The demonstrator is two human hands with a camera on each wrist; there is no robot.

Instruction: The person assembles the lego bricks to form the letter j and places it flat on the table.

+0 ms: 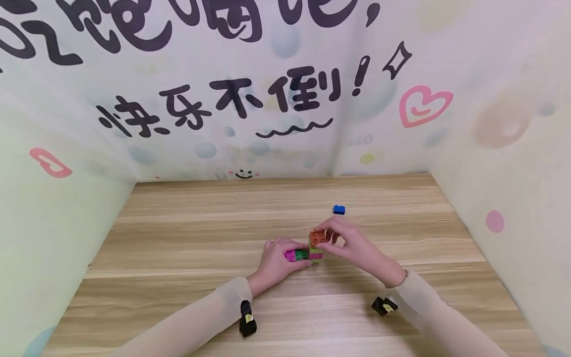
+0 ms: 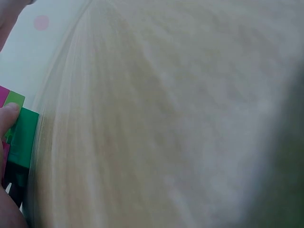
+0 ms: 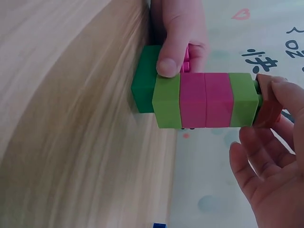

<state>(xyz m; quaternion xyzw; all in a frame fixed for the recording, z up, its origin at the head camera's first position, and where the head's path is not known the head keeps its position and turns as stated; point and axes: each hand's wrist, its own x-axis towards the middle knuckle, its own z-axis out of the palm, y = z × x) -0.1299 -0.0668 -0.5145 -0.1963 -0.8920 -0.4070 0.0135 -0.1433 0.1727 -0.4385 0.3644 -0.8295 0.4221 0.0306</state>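
Note:
My right hand [image 1: 357,250] pinches an orange-brown toy brick [image 1: 317,238] between thumb and fingers at the top of a stack. In the right wrist view that brick sits slightly tilted, with studs showing in the gap over the upper light green brick [image 3: 243,99]. Below come two pink bricks [image 3: 205,100], another light green brick [image 3: 166,102] and a dark green brick [image 3: 144,80] on the table. My left hand [image 1: 277,263] grips the stack's base, its thumb on the lower light green brick. A magenta brick [image 1: 291,255] shows beside the dark green one, partly covered by that hand.
A blue brick [image 1: 339,209] lies on the wooden table [image 1: 200,208] behind my right hand. Printed cloth walls [image 1: 285,153] enclose the table's back and sides. Each wrist carries a small black device, the left one [image 1: 247,320] near the sleeve cuff.

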